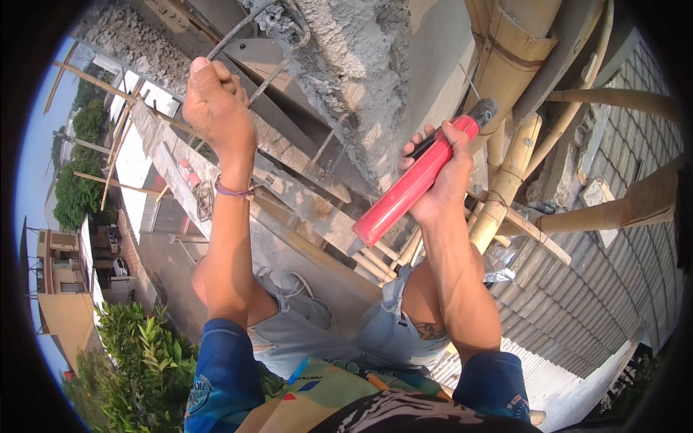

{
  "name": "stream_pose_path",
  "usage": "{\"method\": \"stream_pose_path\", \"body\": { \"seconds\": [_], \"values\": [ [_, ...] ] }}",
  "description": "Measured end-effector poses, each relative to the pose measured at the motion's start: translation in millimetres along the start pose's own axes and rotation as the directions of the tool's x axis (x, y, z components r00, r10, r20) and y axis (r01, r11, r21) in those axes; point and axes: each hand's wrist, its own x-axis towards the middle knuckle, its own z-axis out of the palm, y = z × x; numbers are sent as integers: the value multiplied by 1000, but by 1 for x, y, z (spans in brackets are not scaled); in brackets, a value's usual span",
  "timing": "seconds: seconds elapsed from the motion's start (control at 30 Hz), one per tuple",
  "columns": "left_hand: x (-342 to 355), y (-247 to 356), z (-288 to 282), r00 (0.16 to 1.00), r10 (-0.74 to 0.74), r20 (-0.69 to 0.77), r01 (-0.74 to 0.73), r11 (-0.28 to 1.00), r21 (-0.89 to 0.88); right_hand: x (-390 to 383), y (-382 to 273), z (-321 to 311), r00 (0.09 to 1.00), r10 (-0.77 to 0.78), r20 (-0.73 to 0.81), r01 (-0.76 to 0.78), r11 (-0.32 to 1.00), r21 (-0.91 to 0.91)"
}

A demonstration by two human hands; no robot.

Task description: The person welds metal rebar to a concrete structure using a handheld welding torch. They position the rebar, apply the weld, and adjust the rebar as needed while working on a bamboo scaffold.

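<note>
My left hand [220, 108] is closed in a fist at the upper left, its fingers wrapped against a bent steel rebar [242, 29] that sticks out beside rough grey concrete [361, 79]. The fist hides part of the bar. My right hand [449, 169] grips a red, tube-shaped tool [411, 184] with a black upper end. Slanting down to the left, the tool ends in a greyish tip; its exact kind cannot be made out. A thin rod shows near its black end, but whether the two are joined is unclear.
Lashed bamboo poles [505, 195] stand close on the right, with a grey tiled roof [577, 289] below. More rebar [328, 144] juts from the concrete. A small red object [189, 172] lies on a ledge at left. Leafy branches [148, 346] and a street are lower left.
</note>
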Motion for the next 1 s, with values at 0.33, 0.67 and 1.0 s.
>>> {"method": "stream_pose_path", "body": {
  "seconds": [0.33, 0.67, 1.0],
  "values": [
    [1, 6, 2, 1000, -22, 22, 22, 1000, -16, -27, 13, 19, 997, 12, 82, -5, 996, -88],
    [2, 3, -2, 999, 3, 36, -3, 1000, 5, -27, -6, 8, 988, -84, 129, 99, 989, -114],
    [0, -3, -6, 998, -27, 47, 29, 999, -34, -18, -10, 4, 989, -86, 116, 105, 980, -170]
  ]
}}
